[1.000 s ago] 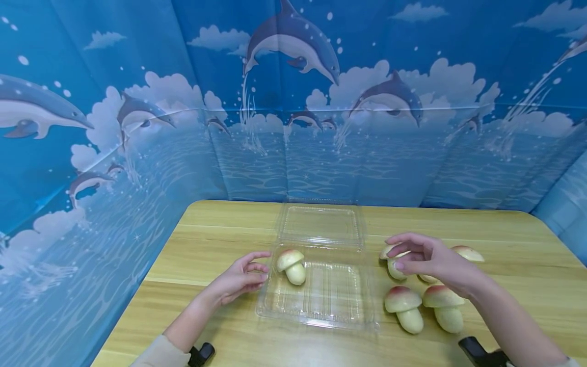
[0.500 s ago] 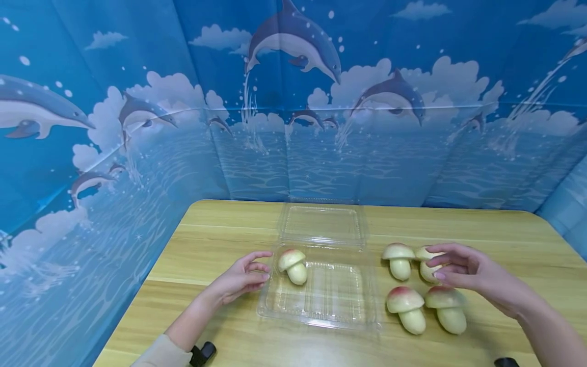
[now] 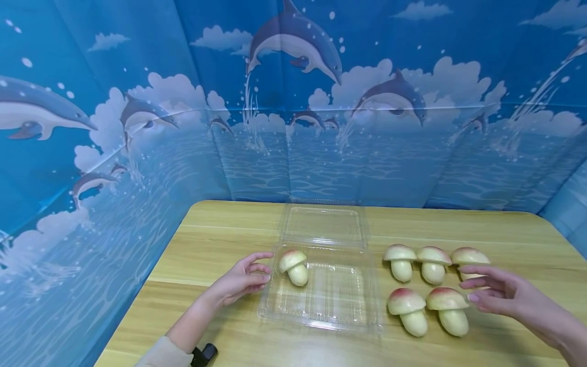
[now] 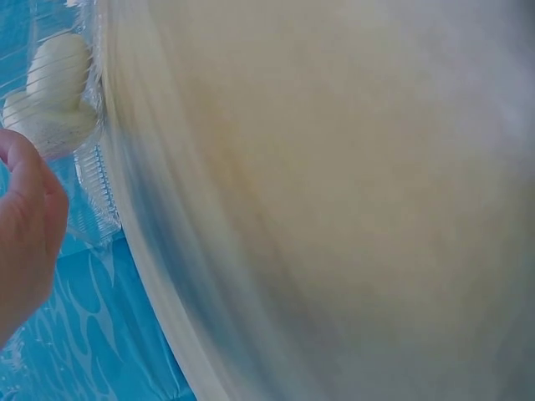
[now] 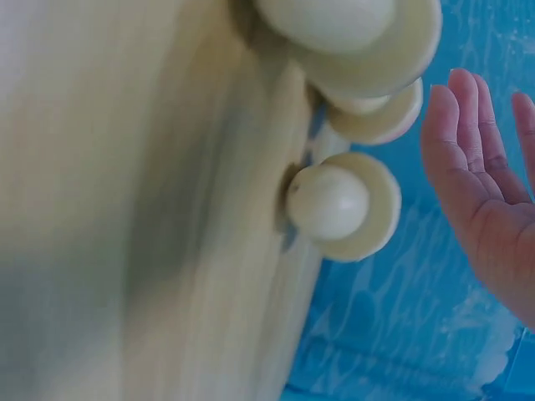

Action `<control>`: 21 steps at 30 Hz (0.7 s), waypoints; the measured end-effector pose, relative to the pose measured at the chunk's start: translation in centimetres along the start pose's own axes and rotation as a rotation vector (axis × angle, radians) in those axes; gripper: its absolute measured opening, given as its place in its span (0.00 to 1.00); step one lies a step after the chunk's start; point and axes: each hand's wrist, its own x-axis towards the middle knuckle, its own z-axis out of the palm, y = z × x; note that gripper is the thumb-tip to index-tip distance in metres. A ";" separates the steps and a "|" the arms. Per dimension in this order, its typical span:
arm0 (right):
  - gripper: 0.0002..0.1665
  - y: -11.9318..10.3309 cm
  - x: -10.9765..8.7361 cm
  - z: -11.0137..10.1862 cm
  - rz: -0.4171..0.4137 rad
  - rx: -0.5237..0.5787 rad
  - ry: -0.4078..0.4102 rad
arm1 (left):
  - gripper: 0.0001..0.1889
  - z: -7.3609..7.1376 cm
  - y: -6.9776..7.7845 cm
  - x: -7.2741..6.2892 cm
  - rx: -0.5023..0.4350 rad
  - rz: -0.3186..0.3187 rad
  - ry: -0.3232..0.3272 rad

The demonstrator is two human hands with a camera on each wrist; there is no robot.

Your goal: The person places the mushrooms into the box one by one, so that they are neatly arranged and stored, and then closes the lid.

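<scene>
My left hand (image 3: pixel 245 279), its fingers loosely bent, rests at the left wall of a clear plastic clamshell box (image 3: pixel 330 322). One toy mushroom (image 3: pixel 293 267) with a reddish cap lies inside that box, near its left side. Over the table at the right, my right hand (image 3: pixel 502 294) holds nothing; its fingers are relaxed. It partly covers the back right mushroom (image 3: pixel 470 256). Close to its left is the front right mushroom (image 3: pixel 448 311). In the right wrist view the right hand (image 5: pixel 489 184) appears apart from the nearest mushroom (image 5: pixel 334 205).
Two more mushrooms stand in the back row, a left one (image 3: pixel 400 261) and a middle one (image 3: pixel 433 264). Another mushroom (image 3: pixel 408 311) sits at front left of the group. The box's lid (image 3: pixel 322 224) lies folded back. A blue dolphin curtain (image 3: pixel 321 153) hangs behind the wooden table (image 3: pixel 229 224).
My right hand has moved right and toward me, away from the back left mushroom, across the back row to its right end. The left hand and the box have stayed put.
</scene>
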 end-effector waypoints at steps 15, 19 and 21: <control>0.33 3.4 -1.9 0.2 0.097 0.146 -0.027 | 0.32 -0.2 -0.2 -0.2 0.002 0.001 -0.007; 0.35 3.8 -2.2 0.8 0.086 0.149 -0.010 | 0.32 -0.2 -0.2 -0.3 0.006 0.001 -0.010; 0.35 3.9 -2.3 1.2 0.128 0.126 0.020 | 0.32 -0.3 -0.2 -0.4 0.009 -0.001 -0.012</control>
